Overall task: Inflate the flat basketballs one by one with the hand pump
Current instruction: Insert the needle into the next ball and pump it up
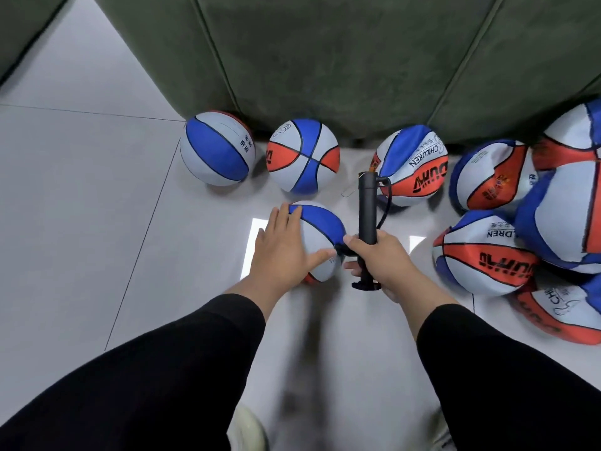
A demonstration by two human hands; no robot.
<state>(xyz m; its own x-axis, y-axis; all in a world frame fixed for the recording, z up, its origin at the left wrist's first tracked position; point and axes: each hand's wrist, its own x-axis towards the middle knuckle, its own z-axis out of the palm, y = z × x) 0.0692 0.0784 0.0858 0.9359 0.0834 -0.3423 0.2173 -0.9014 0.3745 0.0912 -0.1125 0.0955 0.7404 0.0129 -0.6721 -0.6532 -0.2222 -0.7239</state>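
Sleeves: black sleeves point(182, 362) cover both forearms at the lower edge of the view, nearest the camera.
Left hand: left hand point(283, 247) lies flat on the ball in work, fingers straight and spread, thumb pointing toward the pump; grip wide, enclosing nothing.
Ball in work: blue-and-white basketball point(320, 222) rests on the floor at centre, under the left palm, just left of the pump.
Right hand: right hand point(379, 255) is wrapped round the lower part of the pump; grip closed on the pump body near its handle.
Pump: black hand pump point(367, 203) is held lengthwise, its T-handle toward the camera, its far end pointing at the sofa. A thin black hose point(385, 203) loops from the far end back toward the hand.
Inflated balls: two round balls point(216, 151) point(304, 156) sit side by side against the sofa base, left of the pump.
Flat balls: slack, creased balls point(411, 164) point(484, 252) are piled at right, several touching and overlapping.
Floor: pale tiled floor point(81, 196) carries all balls.
Sofa: dark green sofa point(325, 60) fills the upper part of the view.
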